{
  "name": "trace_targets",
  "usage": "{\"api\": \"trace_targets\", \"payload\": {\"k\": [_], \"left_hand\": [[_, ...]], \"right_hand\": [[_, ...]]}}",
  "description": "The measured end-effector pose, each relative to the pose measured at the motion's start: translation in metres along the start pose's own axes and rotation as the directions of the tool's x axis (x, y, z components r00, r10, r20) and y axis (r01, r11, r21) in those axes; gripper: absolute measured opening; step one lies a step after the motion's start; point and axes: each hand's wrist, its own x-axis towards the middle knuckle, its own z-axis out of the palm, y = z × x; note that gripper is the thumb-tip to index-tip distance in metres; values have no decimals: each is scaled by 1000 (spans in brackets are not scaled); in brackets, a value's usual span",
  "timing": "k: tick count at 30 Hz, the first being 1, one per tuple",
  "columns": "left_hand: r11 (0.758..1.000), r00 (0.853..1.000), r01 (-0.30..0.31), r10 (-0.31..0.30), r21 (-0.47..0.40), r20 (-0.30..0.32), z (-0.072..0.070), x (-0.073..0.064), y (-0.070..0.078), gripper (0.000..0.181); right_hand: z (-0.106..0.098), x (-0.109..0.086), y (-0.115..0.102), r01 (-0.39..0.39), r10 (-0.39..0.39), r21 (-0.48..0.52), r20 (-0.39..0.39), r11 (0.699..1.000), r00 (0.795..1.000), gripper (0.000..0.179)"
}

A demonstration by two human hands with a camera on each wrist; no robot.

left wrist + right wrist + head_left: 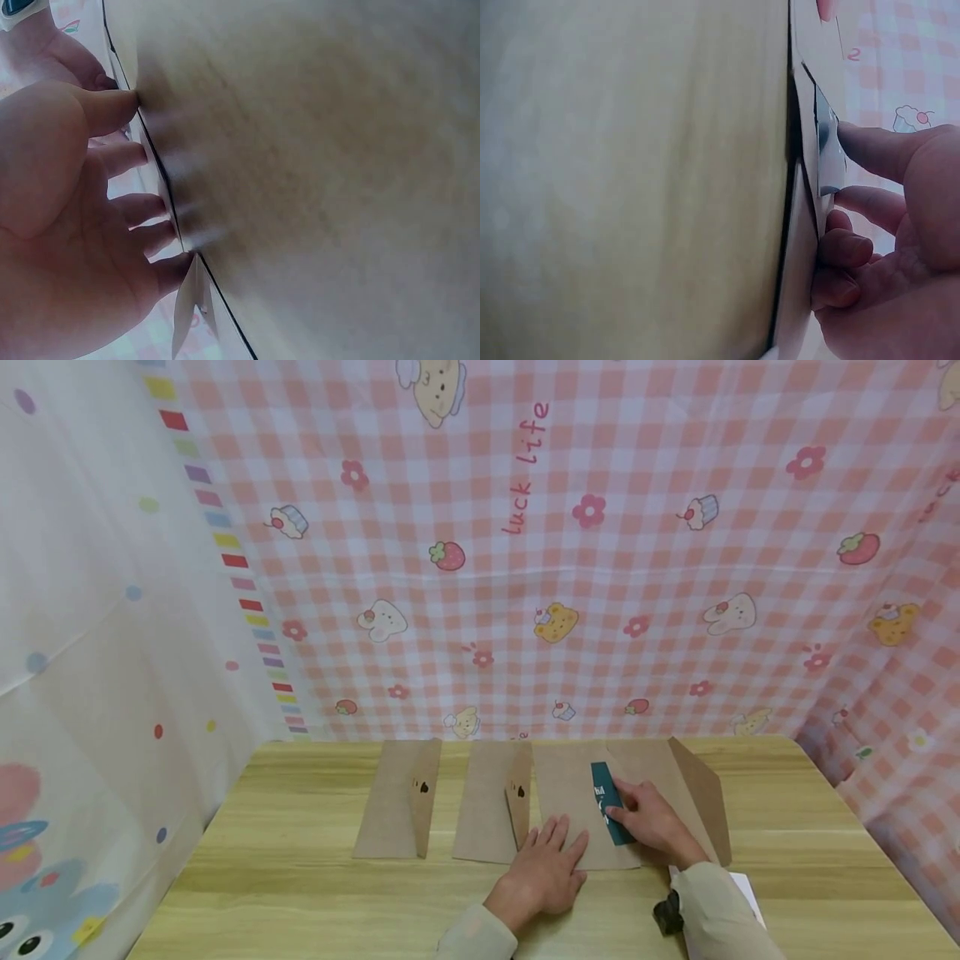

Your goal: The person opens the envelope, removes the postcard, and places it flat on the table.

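A dark green card (609, 802) with white print lies tilted on an opened-out brown kraft-paper piece (566, 818). My right hand (651, 817) grips this card by its right side, thumb and index finger on it. In the right wrist view, the card (827, 146) shows as a shiny strip under those two fingertips, while the other fingers curl against the paper edge. My left hand (546, 872) rests with spread, straight fingers on the paper's near left edge. The left wrist view shows its fingers (112, 112) lined along the table edge.
Two more brown paper pieces (386, 802) (480, 802) stand to the left, each with a raised flap bearing a small black print. A brown flap (705, 797) rises at the right. Something white (748, 893) shows beside my right sleeve. A checked cloth (525, 568) hangs behind the wooden table (285, 877).
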Motion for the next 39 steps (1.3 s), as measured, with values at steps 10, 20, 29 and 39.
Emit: {"api": "trace_targets", "payload": {"k": [10,20,29,39], "left_hand": [[1000,1000,0,0,-31,6,1,0,-1,54],[999,1000,15,-14,-40,26,-2,0,0,54],[999,999,19,-17,-49,35,-3,1,0,54],[999,1000,7,-6,-45,27,-5,3,-1,54]], "right_hand": [[-2,-1,0,66,-66,19,8,998,998,62],[-4,-2,-1,43,-44,72,13,996,999,61],[-3,-3,0,12,-11,99,-7,995,1000,60],[-5,-4,-5,-26,31,143,-29,989,999,59]]}}
